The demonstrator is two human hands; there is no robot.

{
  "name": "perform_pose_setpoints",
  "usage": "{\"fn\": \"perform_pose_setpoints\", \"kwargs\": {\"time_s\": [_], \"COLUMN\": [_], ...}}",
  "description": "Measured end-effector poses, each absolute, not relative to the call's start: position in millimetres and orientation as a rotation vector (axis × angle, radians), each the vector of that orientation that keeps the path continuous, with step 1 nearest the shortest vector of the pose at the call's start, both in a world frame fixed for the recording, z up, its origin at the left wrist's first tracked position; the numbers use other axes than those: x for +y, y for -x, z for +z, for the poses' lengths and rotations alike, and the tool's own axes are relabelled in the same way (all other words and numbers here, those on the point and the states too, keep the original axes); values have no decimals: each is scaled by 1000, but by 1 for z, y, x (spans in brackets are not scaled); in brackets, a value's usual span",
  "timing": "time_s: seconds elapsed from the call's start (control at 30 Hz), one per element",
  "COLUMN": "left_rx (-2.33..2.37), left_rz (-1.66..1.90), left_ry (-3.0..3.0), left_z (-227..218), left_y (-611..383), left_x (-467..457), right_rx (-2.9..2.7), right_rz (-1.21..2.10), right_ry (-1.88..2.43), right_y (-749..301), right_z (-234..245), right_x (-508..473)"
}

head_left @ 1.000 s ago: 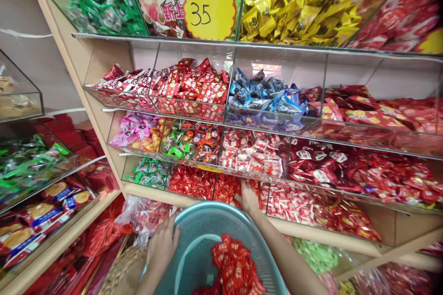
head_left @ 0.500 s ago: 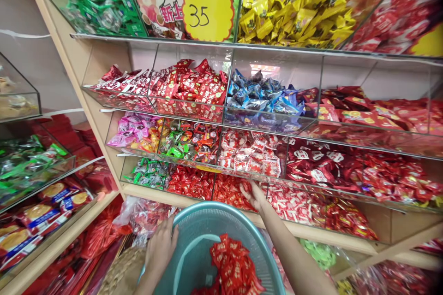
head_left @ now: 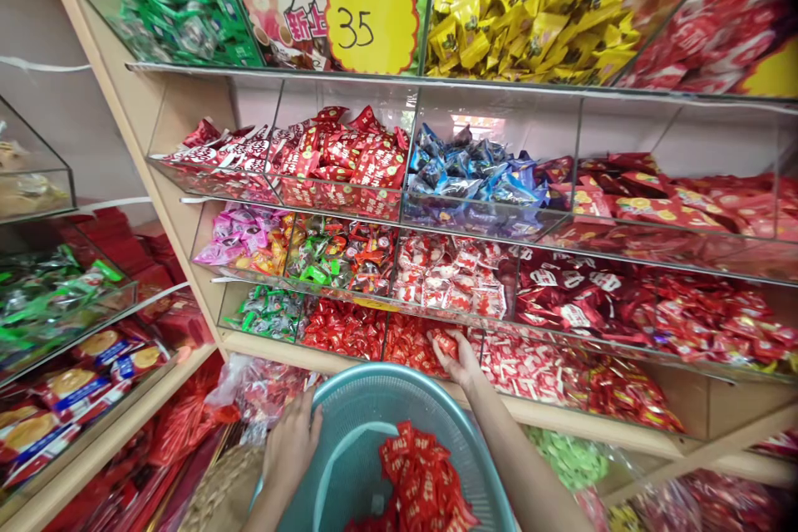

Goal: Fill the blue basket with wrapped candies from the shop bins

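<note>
My left hand [head_left: 290, 442] grips the near left rim of a teal plastic basket [head_left: 374, 399] and holds it below the shelves. A pile of red wrapped candies [head_left: 424, 482] lies inside the basket. My right hand [head_left: 458, 353] reaches over the basket's far rim into the lowest clear bin [head_left: 411, 341], its fingers closed around a few red wrapped candies [head_left: 445, 342].
Tiered clear bins on a wooden shelf unit [head_left: 187, 208] hold green, yellow, blue, pink and red sweets. A yellow price tag reading 35 [head_left: 372, 25] stands on the top tier. More bins [head_left: 56, 299] sit at the left, and bagged sweets lie below.
My right hand went from lying flat in the lowest bin to turning and closing on a few red candies, lifted slightly. The left hand and basket stayed where they were.
</note>
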State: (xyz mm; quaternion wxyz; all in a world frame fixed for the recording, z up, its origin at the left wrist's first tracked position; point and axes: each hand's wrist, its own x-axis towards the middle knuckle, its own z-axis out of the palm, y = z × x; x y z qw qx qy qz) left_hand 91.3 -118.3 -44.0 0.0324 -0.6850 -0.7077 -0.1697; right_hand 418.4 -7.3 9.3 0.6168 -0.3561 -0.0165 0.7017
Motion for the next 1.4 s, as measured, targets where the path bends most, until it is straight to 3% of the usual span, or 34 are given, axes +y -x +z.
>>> {"fn": "perform_pose_setpoints", "kwargs": {"time_s": [0.33,0.57,0.8,1.03,1.23,1.4], "left_rx": [-2205,-2203,-2197,-2172,-2156,-2149], "left_rz": [-491,-490,-508,-474,-465,-466], "left_ry": [2103,2123,2112,2124,2121,2130], "left_z": [-43,-38,-36,-33,-31,-29], "left_y": [-92,-93,-95,-94,-96,-96], "left_x": [-119,-119,-120,-120,-120,-121], "right_rx": [-162,-621,-294,-318,-838,-1321], "right_rz": [1671,1749,1629,1672,1733,1577], "right_ry": [901,1031,1033,979,1211,1588], "right_y": [-409,-406,-407,-406,-416,-412], "right_z": [18,18,13,22,30,11], "right_x": [-21,-73,-46,-65,-115,-142]}}
